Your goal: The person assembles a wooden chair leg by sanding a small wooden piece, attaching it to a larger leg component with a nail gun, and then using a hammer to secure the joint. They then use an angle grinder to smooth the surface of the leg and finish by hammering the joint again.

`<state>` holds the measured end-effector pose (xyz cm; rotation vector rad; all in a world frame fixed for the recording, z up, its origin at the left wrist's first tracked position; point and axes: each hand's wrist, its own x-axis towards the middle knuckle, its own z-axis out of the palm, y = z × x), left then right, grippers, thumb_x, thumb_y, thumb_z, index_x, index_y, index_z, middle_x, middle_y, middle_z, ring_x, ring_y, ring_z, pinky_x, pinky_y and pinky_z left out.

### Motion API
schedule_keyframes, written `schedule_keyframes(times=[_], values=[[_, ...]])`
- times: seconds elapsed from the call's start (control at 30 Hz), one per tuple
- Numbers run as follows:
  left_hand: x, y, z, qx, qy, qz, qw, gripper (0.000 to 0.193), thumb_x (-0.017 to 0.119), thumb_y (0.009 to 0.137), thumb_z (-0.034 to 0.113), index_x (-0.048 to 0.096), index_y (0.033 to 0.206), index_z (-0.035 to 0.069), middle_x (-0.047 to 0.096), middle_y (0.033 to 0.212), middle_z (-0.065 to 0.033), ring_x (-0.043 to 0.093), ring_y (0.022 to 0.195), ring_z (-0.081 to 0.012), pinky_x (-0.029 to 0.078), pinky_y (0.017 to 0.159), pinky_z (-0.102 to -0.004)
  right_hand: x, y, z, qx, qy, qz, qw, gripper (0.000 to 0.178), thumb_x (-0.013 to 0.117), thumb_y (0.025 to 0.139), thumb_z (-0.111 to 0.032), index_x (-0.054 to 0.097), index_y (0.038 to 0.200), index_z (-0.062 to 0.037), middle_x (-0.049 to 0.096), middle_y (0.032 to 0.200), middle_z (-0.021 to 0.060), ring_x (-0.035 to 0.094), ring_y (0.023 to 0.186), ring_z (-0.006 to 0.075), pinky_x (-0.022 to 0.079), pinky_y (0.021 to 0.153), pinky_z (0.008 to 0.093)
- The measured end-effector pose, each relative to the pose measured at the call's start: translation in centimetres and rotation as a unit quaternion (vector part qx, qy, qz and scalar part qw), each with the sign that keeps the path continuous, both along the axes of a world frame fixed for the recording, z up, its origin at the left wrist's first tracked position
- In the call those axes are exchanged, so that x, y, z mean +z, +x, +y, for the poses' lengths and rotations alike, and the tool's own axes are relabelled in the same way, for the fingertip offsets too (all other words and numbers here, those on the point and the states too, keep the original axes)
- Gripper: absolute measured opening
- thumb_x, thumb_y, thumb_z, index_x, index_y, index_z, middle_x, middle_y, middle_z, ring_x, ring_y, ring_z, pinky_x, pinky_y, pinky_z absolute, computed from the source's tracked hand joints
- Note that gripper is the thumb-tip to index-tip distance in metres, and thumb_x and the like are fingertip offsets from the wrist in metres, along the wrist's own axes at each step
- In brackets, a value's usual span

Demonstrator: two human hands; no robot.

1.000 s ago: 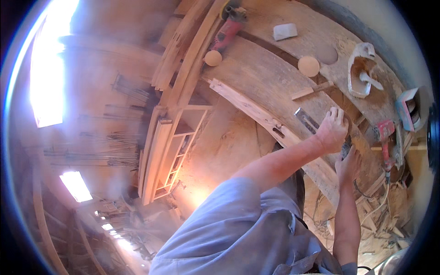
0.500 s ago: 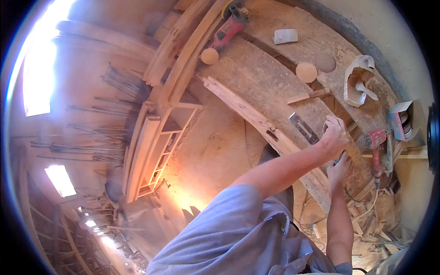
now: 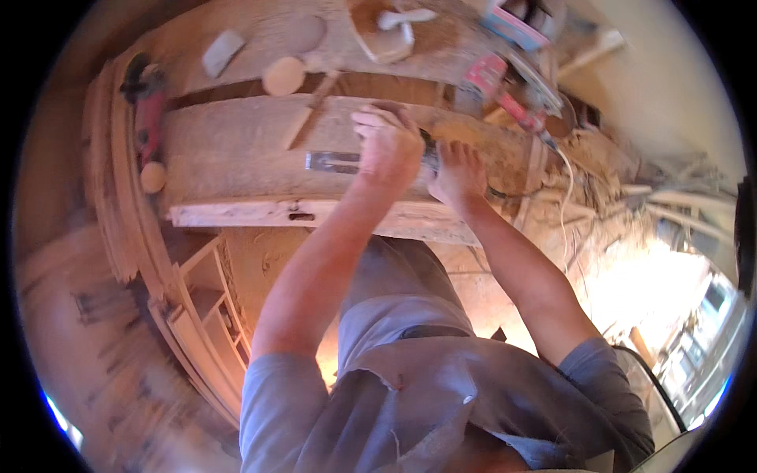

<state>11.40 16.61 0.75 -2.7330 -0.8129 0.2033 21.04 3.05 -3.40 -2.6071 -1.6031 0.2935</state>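
A long, flat metal tool with a slot along it lies over the bench, roughly level with its front edge. My left hand is closed above its middle, fingers curled; a brownish rounded edge shows at the fingertips, too blurred to name. At the tool's right end, my right hand is closed with its fingers over a dark part, apparently the tool's handle. Nearer to me, a pale wooden rail with an oblong mortise runs along the bench edge, partly hidden by my left forearm.
On the bench lie a wood strip, round discs and a white block. A red angle grinder sits at left, a red corded power tool at right. Stacked timber stands at left; a cord hangs at right.
My view has swung round, so the bench now runs across in front of me. Both hands stay closed at the metal tool; the picture is more blurred.
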Motion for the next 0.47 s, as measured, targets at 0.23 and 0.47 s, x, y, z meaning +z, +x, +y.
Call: schedule_keyframes(times=[0.23,0.47], values=[[0.6,-1.5,0.4,-0.072,-0.026,-0.025,0.997,0.044,0.059,0.093,0.021,0.057,0.12,-0.013,0.056,0.118,-0.0519,0.062,0.103,-0.0636,0.058,0.076,-0.0587,0.1,-0.1,-0.4,-0.008,0.008,0.049,0.999,0.051,0.077,0.071,-0.021,0.059,0.116,-0.0055,0.064,0.104,0.0151,0.063,0.104,0.0344,0.049,0.088,0.0465],[3.1,-1.7,0.8,0.007,-0.195,-0.099,0.976,0.059,0.074,0.078,0.028,0.057,0.124,-0.006,0.056,0.129,-0.0424,0.065,0.108,-0.0455,0.056,0.092,-0.0582,-0.1,0.2,-1.2,-0.008,0.018,0.071,0.997,0.046,0.072,0.075,-0.019,0.06,0.118,-0.0041,0.066,0.105,0.016,0.063,0.105,0.0336,0.049,0.091,0.0465]])
